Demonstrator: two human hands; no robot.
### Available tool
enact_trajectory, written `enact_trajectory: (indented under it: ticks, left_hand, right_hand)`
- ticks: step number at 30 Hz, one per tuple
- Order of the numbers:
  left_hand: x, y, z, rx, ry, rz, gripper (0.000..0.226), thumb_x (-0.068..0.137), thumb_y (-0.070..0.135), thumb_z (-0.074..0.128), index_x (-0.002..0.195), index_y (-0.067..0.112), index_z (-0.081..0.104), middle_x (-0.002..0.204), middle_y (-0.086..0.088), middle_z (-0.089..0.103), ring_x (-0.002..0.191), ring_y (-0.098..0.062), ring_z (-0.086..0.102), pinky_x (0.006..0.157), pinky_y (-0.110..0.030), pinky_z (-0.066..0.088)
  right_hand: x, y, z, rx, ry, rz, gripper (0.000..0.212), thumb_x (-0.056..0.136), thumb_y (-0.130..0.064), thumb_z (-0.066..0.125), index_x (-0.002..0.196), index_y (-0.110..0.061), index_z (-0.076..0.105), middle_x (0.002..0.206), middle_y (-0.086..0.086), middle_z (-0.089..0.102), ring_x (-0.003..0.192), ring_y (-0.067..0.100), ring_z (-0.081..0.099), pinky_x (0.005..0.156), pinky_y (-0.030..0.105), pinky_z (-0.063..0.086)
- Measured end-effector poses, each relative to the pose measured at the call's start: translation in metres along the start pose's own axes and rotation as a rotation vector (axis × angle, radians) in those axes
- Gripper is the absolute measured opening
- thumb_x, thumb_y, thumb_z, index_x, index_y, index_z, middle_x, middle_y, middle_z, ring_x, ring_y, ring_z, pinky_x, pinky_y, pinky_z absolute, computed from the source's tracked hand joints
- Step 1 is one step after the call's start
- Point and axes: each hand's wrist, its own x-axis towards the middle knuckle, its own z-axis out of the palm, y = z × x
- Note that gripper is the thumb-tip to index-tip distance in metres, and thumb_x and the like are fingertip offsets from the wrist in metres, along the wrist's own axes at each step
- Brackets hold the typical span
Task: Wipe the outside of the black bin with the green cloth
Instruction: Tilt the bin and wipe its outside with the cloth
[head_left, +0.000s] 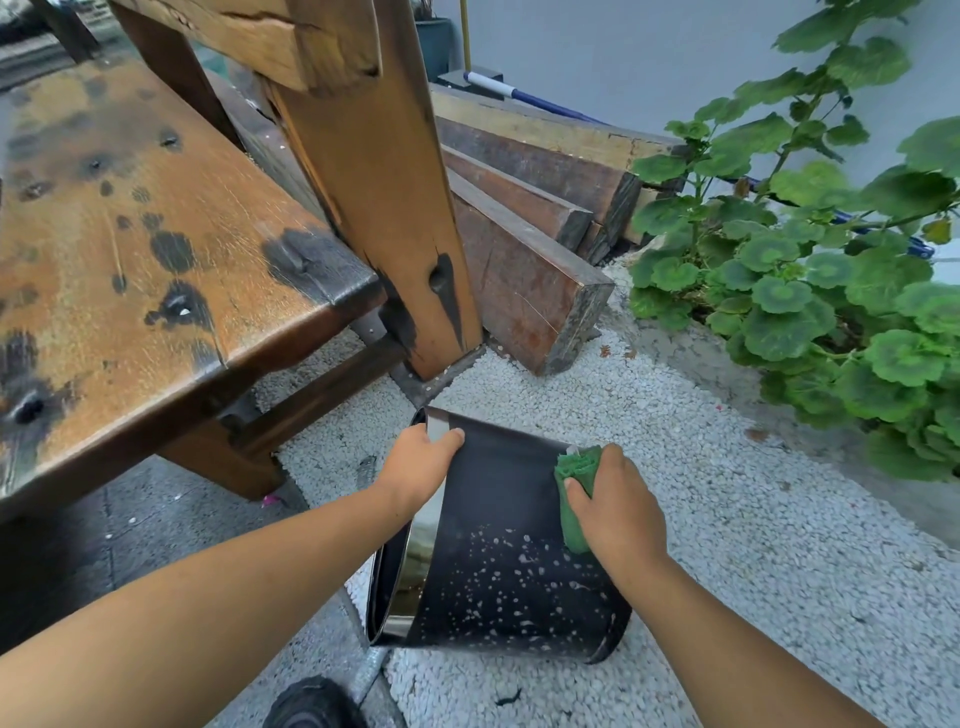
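Black bin tipped on its side on white gravel, near the middle of the scene, mouth turned to the left with a shiny inner rim showing. Pale specks scattered over the near part of its dark outer wall. Left hand on the far left edge of the mouth, fingers curled over the rim and gripping it. Right hand on the far right of the wall, closed round a bunched green cloth and pressing it against the bin's outside. Worn wooden bench to the far left, a thick wooden post just beyond the bin. Stacked planks behind the post. Leafy green plant at the far right.
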Motion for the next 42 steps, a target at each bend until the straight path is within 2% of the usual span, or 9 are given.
enact_trajectory:
  ticks: [4,8,14,19,23,29,32,36,42]
  left_hand:
    - [-0.003,0.007,-0.010,0.019,-0.105,-0.061,0.031,0.083,0.026,0.056,0.066,0.018,0.032,0.062,-0.002,0.034,0.059,-0.020,0.032,0.058,-0.038,0.028]
    - [-0.014,-0.004,-0.019,-0.219,-0.273,-0.158,0.018,0.085,0.008,0.058,0.101,0.005,0.065,0.100,-0.012,0.076,0.092,-0.027,0.072,0.083,-0.044,0.057]
    - [-0.037,-0.035,-0.017,-0.229,-0.319,-0.125,0.031,0.095,0.013,0.059,0.124,0.022,0.064,0.117,0.000,0.076,0.113,-0.024,0.068,0.105,-0.047,0.047]
    - [-0.043,-0.024,-0.004,-0.371,-0.261,-0.113,0.023,0.102,0.018,0.053,0.118,0.020,0.069,0.111,0.000,0.078,0.105,-0.021,0.073,0.090,-0.040,0.056]
    - [-0.039,-0.004,0.007,-0.392,-0.190,-0.098,0.026,0.103,0.017,0.051,0.122,0.010,0.066,0.117,-0.011,0.075,0.110,-0.031,0.069,0.097,-0.049,0.055]
    - [-0.029,0.017,0.013,-0.368,-0.017,-0.148,0.034,0.106,0.034,0.044,0.102,0.007,0.064,0.094,-0.005,0.070,0.085,-0.016,0.069,0.071,-0.025,0.056]
    - [-0.033,0.011,0.021,-0.494,-0.056,-0.213,0.058,0.106,0.045,0.035,0.116,-0.003,0.067,0.111,-0.027,0.071,0.102,-0.038,0.070,0.091,-0.049,0.057]
    - [-0.037,0.013,0.026,-0.621,-0.141,-0.255,0.074,0.100,0.060,0.036,0.124,-0.003,0.066,0.122,-0.027,0.068,0.117,-0.041,0.063,0.107,-0.054,0.046]
    - [-0.031,0.009,0.025,-0.532,-0.063,-0.179,0.060,0.099,0.049,0.051,0.113,-0.008,0.065,0.112,-0.026,0.066,0.116,-0.048,0.061,0.104,-0.058,0.046]
  right_hand:
    - [0.004,0.013,-0.001,-0.015,0.012,0.044,0.030,0.095,-0.039,0.060,0.108,-0.016,0.045,0.098,0.002,0.057,0.078,0.022,0.061,0.061,0.036,0.050]
    - [0.008,0.017,0.000,-0.002,0.011,0.075,0.031,0.095,-0.037,0.061,0.110,-0.015,0.046,0.101,0.003,0.058,0.082,0.024,0.064,0.063,0.038,0.051]
    - [0.015,0.015,-0.001,0.050,-0.007,0.131,0.031,0.092,-0.034,0.067,0.107,-0.014,0.049,0.099,0.005,0.062,0.078,0.023,0.058,0.063,0.034,0.045]
    - [0.016,-0.003,-0.022,0.208,0.044,0.103,0.031,0.088,-0.033,0.071,0.106,-0.015,0.053,0.097,0.003,0.064,0.082,0.023,0.059,0.067,0.034,0.046]
    - [0.001,-0.039,-0.040,0.324,0.089,-0.046,0.026,0.086,-0.036,0.072,0.096,-0.024,0.051,0.089,-0.009,0.059,0.076,0.012,0.057,0.058,0.029,0.040]
    - [-0.038,-0.083,-0.038,0.434,-0.040,-0.131,0.025,0.085,-0.040,0.070,0.097,-0.027,0.053,0.093,-0.010,0.062,0.086,0.013,0.062,0.076,0.038,0.056]
    - [-0.051,-0.095,-0.025,0.380,-0.091,-0.145,0.030,0.086,-0.042,0.067,0.102,-0.025,0.048,0.101,-0.005,0.062,0.093,0.019,0.063,0.079,0.042,0.056]
    - [-0.050,-0.094,-0.017,0.351,-0.133,-0.131,0.036,0.087,-0.042,0.067,0.109,-0.022,0.045,0.109,-0.002,0.060,0.100,0.022,0.062,0.079,0.042,0.055]
    - [-0.049,-0.086,-0.007,0.288,-0.145,-0.141,0.040,0.087,-0.045,0.066,0.111,-0.021,0.043,0.109,-0.003,0.059,0.099,0.021,0.062,0.077,0.043,0.055]
